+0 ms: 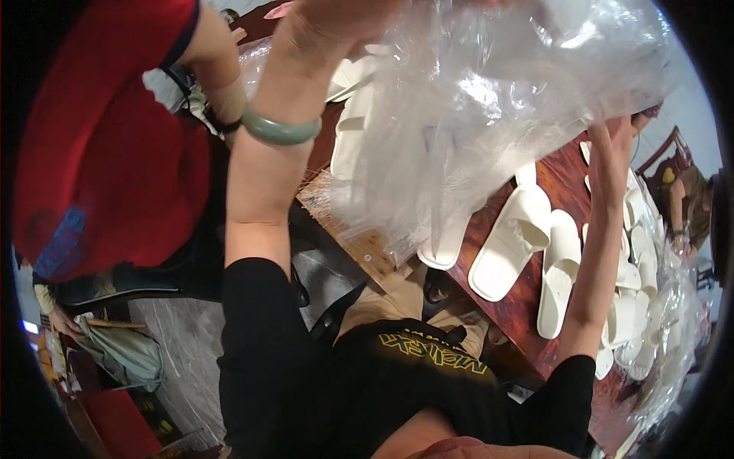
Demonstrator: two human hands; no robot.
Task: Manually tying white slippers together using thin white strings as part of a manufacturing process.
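A large clear plastic bag (489,115) is raised in front of me, crumpled and shiny, hanging over the table. My left hand (344,19) is at its upper left edge; the fingers are partly cut off by the picture's top, and the plastic hangs from them. A green bangle (281,129) circles that forearm. At the bag's right edge, my right hand (614,131) grips the plastic, its fingers partly hidden by it. Below the bag, a white slipper (508,245) and another white slipper (560,271) lie on the table. More white slippers show blurred through the plastic.
The reddish-brown wooden table (527,336) carries several more white slippers (631,314) along its right side, beside a heap of clear plastic (673,375). A person in a red top (115,168) is close on my left. Another person (692,199) sits at the far right.
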